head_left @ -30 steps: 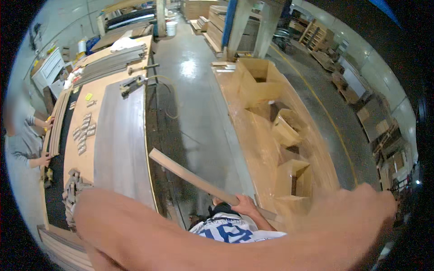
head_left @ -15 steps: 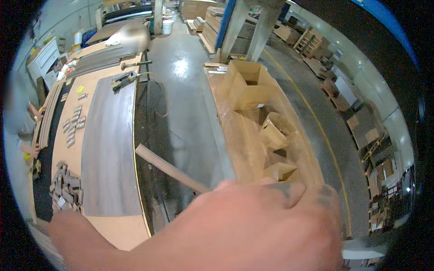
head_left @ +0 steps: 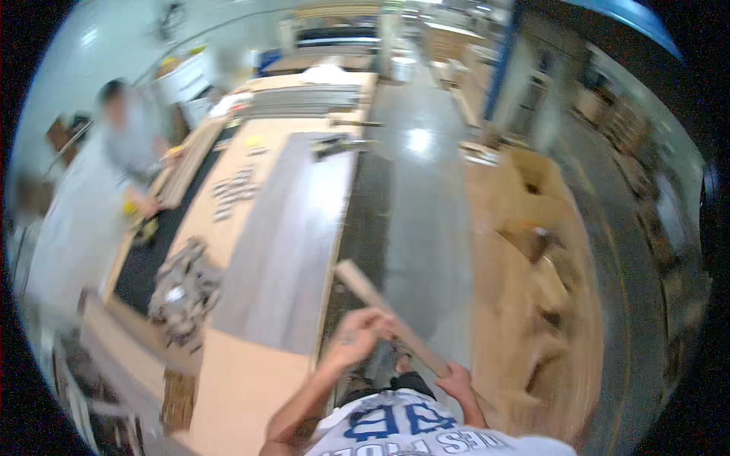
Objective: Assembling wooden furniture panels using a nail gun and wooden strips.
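Note:
A long, narrow wooden board (head_left: 414, 343) slants from upper left to lower right in front of my body. My right hand (head_left: 456, 381) is closed round its lower part. My left hand (head_left: 359, 334) is at the board's left edge, its fingers bent and closed against the wood; blur softens the fingertips. To the left, a worktable (head_left: 251, 376) carries a wide grey-brown panel (head_left: 285, 235). A heap of small brownish pieces (head_left: 186, 292) lies at the panel's left, and rows of small blocks (head_left: 234, 191) lie farther back.
At the right, a brown bench (head_left: 498, 304) holds open cardboard boxes (head_left: 551, 285). Grey floor (head_left: 426, 220) runs between the tables. A tool (head_left: 334, 146) lies on the panel's far end. Across the left table, a person (head_left: 125, 144) handles long strips (head_left: 194, 163). Stacked grey strips (head_left: 304, 100) lie beyond.
A large blurred hand close to the camera has left the foreground. Both my hands now show lower down at the board. The view has shifted left, bringing the person more fully into sight.

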Motion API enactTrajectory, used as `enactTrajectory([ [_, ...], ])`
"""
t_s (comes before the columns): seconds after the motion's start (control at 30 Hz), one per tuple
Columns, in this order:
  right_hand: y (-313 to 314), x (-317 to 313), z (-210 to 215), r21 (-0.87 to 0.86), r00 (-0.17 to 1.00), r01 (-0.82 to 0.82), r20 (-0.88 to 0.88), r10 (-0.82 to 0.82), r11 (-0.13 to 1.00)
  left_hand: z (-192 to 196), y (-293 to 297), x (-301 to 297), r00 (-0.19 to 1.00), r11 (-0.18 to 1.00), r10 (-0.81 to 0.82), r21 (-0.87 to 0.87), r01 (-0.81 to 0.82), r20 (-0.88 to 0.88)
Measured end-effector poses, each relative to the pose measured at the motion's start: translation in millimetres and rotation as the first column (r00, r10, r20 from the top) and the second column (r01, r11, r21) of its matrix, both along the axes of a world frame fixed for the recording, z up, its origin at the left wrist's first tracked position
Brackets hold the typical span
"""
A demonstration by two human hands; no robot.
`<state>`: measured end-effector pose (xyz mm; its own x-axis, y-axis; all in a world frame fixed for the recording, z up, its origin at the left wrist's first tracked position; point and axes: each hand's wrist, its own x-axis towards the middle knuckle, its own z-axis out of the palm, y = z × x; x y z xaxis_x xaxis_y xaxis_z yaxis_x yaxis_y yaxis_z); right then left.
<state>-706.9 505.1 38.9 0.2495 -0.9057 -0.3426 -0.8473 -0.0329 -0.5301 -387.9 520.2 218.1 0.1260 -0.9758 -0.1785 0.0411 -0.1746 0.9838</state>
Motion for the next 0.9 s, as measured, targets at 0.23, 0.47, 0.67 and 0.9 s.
enactTrajectory([
  [0.23, -9.9, 0.3, 4.3, -0.080, 1.000, 0.007, 0.018, -0.005, 0.997, -106.0, 27.0, -39.9, 1.000, 1.000, -0.008, 0.029, 0.009, -0.023],
  [0.47, -23.7, 44.3, 24.7, -0.118, 0.987, -0.097, 0.119, 0.111, 0.988, -70.2, 53.8, -15.4, 0.995, 0.938, -0.059, 0.344, 0.028, 0.079],
  [0.67, -21.6, 95.6, 68.2, -0.101, 0.957, -0.271, 0.080, 0.279, 0.957, -106.3, 65.8, -25.6, 0.977, 0.988, 0.114, 0.122, -0.094, -0.178],
  [0.9, -11.1, 136.6, 105.6, -0.107, 0.878, -0.459, 0.093, 0.469, 0.882, -104.3, 83.1, -11.8, 0.757, 0.901, 0.433, 0.226, -0.370, -0.489],
])
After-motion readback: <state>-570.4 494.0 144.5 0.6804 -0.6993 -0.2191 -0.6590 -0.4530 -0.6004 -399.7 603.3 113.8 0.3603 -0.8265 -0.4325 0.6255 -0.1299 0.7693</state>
